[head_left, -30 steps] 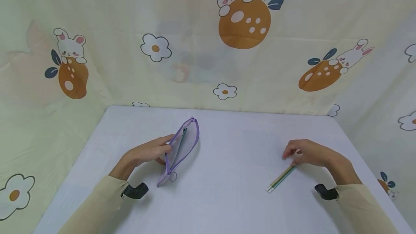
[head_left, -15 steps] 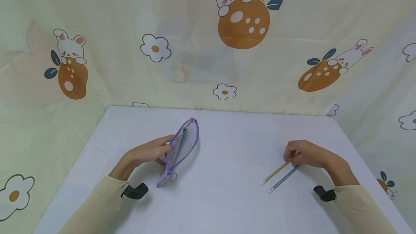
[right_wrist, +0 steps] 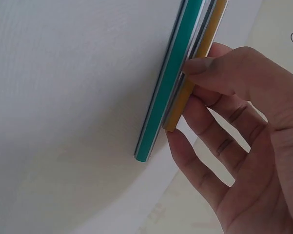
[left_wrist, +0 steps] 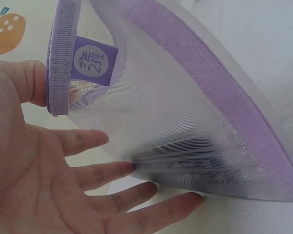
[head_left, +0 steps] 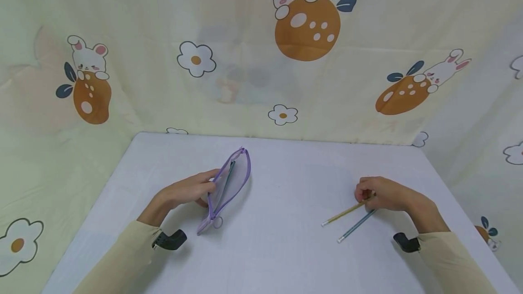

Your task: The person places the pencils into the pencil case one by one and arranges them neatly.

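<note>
My left hand [head_left: 185, 192] holds a mesh pencil case [left_wrist: 151, 92] with purple trim on the left of the table. Its thumb hooks over the rim, while the other fingers extend along the outside of the mesh. The case stands with its mouth gaping upward. A dark green pencil [head_left: 226, 185] leans inside, and something dark is blurred through the mesh. On the right, my right hand [head_left: 388, 194] pinches a yellow pencil [head_left: 344, 215] between thumb and fingers, its eraser end pointing toward the lower left. A green pencil [right_wrist: 168, 87] lies just beside it, close to the fingertips.
A white-covered table [head_left: 282, 235] spreads between and in front of the hands. Behind it hangs a pale curtain [head_left: 241, 22] printed with rabbits and flowers. Each wrist carries a small black camera [head_left: 169, 239]. A ring pull [head_left: 218, 222] hangs at the case's near end.
The two pencils were side by side. The yellow one has swung to the left, away from the green one, in my right hand's fingers. My left hand and the case have stayed put.
</note>
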A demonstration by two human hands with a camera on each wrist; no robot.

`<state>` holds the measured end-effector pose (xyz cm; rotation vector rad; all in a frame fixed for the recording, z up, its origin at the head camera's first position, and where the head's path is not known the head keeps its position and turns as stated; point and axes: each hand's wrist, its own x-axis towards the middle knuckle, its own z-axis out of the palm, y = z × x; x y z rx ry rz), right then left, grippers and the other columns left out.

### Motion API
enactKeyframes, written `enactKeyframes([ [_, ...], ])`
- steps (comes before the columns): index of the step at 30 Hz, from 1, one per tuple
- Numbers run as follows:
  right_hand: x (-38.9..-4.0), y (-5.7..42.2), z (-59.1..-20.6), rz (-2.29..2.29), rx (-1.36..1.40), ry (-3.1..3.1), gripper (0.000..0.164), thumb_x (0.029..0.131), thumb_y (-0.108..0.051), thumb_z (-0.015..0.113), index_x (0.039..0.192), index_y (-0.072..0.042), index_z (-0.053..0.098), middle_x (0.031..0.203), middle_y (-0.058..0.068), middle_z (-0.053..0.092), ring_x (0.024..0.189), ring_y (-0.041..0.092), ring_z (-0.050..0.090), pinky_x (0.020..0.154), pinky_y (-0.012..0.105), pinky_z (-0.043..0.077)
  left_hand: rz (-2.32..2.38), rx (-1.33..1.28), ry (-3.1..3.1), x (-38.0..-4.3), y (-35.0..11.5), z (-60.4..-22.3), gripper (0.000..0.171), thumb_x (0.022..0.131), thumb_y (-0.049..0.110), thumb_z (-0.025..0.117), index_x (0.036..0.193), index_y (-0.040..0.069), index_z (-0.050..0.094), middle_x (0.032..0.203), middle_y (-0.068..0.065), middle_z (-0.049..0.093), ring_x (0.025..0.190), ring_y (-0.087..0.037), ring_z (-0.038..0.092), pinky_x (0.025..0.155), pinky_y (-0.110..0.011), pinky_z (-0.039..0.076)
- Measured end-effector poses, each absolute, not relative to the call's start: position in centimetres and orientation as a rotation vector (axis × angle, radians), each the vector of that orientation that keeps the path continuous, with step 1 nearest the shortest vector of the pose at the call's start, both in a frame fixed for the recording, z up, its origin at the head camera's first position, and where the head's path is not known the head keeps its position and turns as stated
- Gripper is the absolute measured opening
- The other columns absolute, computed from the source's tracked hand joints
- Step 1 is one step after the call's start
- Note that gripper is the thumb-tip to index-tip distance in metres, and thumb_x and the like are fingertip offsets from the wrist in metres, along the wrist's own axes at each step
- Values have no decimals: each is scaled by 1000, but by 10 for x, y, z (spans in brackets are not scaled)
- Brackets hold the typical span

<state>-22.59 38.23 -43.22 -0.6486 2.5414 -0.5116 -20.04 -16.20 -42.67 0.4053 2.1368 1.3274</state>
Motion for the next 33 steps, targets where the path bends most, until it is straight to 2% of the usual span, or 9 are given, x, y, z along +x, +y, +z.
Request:
enactKeyframes([
  [9, -228, 379, -424, -474, -676, 2596, 27, 82, 3, 75, 88, -22, 65, 89, -6, 59, 89, 16, 55, 74, 28, 52, 1326, 400, 2136, -200, -162, -426, 73, 94, 16, 41, 163, 7, 18, 165, -20, 22, 130, -42, 46, 89, -52, 58],
  [16, -238, 375, -415, -538, -881, 2617, 30, 84, 0, 78, 91, -27, 65, 93, -13, 62, 91, 10, 60, 82, 33, 59, 1324, 397, 2135, -200, -161, -425, 73, 93, 15, 40, 162, 6, 19, 165, -20, 22, 131, -41, 44, 89, -52, 58],
  [23, -247, 356, -402, -600, -993, 2619, 31, 84, 3, 76, 93, -25, 66, 92, -11, 62, 92, 10, 61, 82, 32, 59, 1315, 392, 2140, -201, -159, -424, 74, 93, 16, 40, 163, 6, 18, 166, -20, 21, 132, -40, 43, 89, -50, 58],
  [27, -254, 341, -397, -587, -1007, 2633, 29, 85, 1, 77, 93, -25, 67, 93, -12, 61, 94, 10, 62, 84, 36, 60, 1306, 391, 2147, -201, -159, -424, 73, 94, 16, 39, 163, 6, 17, 166, -19, 21, 133, -40, 43, 89, -50, 58],
  [30, -259, 328, -392, -587, -1010, 2629, 25, 85, 0, 77, 93, -22, 67, 93, -11, 61, 95, 11, 62, 86, 39, 60, 1306, 388, 2144, -201, -159, -424, 73, 94, 16, 39, 163, 6, 17, 166, -20, 21, 133, -40, 43, 89, -50, 58],
  [33, -262, 313, -385, -592, -1021, 2623, 21, 86, -1, 76, 93, -19, 68, 93, -10, 61, 96, 12, 63, 87, 38, 59, 1309, 388, 2139, -200, -159, -424, 74, 94, 16, 39, 163, 6, 16, 166, -20, 20, 133, -40, 43, 89, -50, 58],
])
